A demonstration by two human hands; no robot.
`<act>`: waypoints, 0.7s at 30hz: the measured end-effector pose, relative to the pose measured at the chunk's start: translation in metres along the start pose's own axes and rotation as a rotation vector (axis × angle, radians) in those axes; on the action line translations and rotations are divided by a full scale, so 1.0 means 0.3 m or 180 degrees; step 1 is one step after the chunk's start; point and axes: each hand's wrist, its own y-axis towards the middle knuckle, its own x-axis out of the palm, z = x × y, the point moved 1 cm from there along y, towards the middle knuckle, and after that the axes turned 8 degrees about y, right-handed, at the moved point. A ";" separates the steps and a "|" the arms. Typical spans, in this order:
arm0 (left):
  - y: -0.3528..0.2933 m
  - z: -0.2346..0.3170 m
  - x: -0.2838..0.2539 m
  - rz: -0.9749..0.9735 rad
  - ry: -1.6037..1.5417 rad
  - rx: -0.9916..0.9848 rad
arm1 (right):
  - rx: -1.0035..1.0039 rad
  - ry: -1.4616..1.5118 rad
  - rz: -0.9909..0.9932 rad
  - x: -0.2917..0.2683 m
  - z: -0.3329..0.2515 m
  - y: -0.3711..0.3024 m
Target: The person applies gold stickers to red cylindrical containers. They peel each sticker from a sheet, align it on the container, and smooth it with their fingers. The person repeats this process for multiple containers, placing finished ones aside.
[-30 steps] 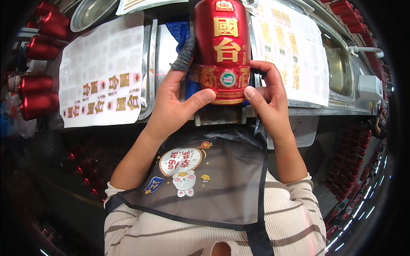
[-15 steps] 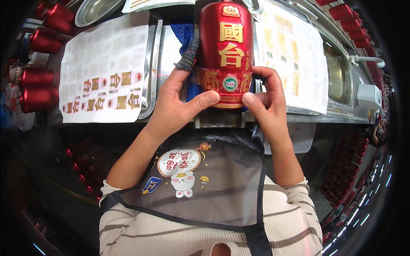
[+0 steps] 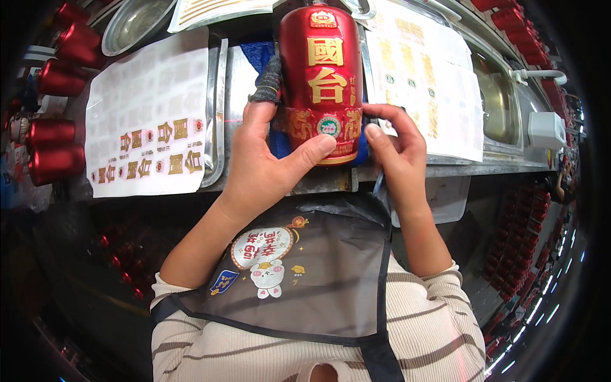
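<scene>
As I watch from far away, the red bottle (image 3: pixel 321 109) lies in the middle of the table (image 3: pixel 240 83), its round bottom facing the person. The left hand (image 3: pixel 254 153) grips it from the left side, with the thumb pressed on the low front and a gray cover (image 3: pixel 267 83) on one finger. The right hand (image 3: pixel 404 156) is half open at the right side. Its pointing finger reaches the bottle's edge, and the thumb sits just beside it, not closed on anything I can see.

I think the front is nearly done. The big gold writing (image 3: pixel 325 52) is on, and so is the gold band (image 3: pixel 299 124) with its round green mark (image 3: pixel 328 127). Maybe the low part needs more pressing. I can't see the back, so I can't tell what is left there.

A blue cloth (image 3: pixel 258 57) peeks out beside the bottle. The left paper (image 3: pixel 149 95) has gold pieces at its near end and only faint gray marks elsewhere. The right paper (image 3: pixel 414 83) has gold bits too. These papers crowd both sides, and the left thumb hides some of the band. More red bottles (image 3: pixel 57 159) stand far left, near a metal bowl (image 3: pixel 130 28). A sink (image 3: pixel 499 95) is on the right.
</scene>
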 end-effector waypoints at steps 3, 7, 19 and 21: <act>-0.002 0.017 0.011 0.0130 0.0105 -0.0025 | -0.0328 -0.0765 0.0188 -0.003 0.003 -0.073; 0.005 0.033 0.034 0.0289 0.0123 -0.0046 | -0.0698 -0.0873 -0.0059 0.020 0.026 -0.110; 0.006 0.072 0.021 0.0051 0.0018 -0.0126 | -0.0140 -0.0177 -0.0125 0.007 0.023 -0.077; 0.002 0.053 0.008 0.0041 -0.0240 -0.0083 | 0.0145 0.0007 0.0035 -0.002 -0.016 -0.067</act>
